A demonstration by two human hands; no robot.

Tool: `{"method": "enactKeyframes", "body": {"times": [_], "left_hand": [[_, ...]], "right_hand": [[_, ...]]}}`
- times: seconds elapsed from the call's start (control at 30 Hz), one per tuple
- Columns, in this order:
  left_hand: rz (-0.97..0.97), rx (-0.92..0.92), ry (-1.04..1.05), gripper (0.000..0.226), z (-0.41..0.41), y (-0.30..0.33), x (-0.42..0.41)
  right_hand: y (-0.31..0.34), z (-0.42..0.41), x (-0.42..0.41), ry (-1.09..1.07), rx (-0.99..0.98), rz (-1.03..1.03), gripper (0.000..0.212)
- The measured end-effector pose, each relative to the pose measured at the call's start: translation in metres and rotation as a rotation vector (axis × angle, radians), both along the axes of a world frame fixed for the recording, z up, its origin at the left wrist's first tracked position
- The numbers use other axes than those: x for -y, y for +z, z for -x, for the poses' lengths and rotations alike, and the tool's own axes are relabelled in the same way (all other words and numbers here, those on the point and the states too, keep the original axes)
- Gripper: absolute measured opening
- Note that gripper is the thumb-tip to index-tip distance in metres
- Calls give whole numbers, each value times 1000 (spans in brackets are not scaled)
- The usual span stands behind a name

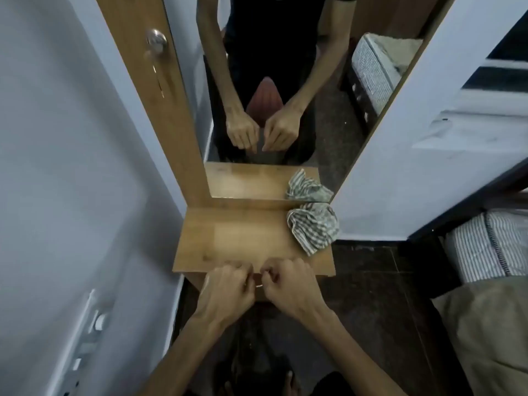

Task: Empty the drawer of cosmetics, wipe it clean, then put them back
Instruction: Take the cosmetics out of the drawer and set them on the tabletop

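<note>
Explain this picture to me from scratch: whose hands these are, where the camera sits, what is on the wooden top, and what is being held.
There is no machine here. A person wears a camera on the head, so the one picture looks forward and down at their own arms. The left hand and right hand meet at the front edge of a small wooden dresser top, fingers curled around something at the drawer front just below. It looks like a handle, but the hands hide it. A crumpled striped cloth lies at the top's back right corner. Above stands a mirror, which repeats the hands and cloth. No cosmetics are visible.
</note>
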State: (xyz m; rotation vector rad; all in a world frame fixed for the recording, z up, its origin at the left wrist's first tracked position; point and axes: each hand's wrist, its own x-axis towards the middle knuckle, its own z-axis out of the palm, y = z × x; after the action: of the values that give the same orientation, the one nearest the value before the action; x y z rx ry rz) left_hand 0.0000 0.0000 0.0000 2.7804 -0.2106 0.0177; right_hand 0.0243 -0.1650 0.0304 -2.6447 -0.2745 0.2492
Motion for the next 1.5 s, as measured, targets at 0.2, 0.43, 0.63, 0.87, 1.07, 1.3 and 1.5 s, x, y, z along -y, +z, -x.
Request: {"method": "enactKeyframes", "body": {"times": [0.2,0.43,0.63,0.87,1.07,1.3,1.5], "left_hand": [[-95,-77,-31,22,10,-75,-1],[-213,-110,-4,37,4,-130,-2],[-177,-50,8,55,22,-139,-2],[-48,49,-24,27,72,-123,3],[110,411,9,8,104,-94,0],[11,450,75,5,112,-71,-6],[-13,345,106,18,128,-77,-11]], "right_hand": [[-80,21,-8,98,-91,74,37],[-134,22,-18,78,-72,132,28],[-138,36,-24,48,-19,165,37],[-112,85,-19,113,-18,161,27],[-79,106,-12,2,267,11,26],[-77,112,-3,-2,273,29,21],[-82,124,5,-13,171,-14,19]]}}
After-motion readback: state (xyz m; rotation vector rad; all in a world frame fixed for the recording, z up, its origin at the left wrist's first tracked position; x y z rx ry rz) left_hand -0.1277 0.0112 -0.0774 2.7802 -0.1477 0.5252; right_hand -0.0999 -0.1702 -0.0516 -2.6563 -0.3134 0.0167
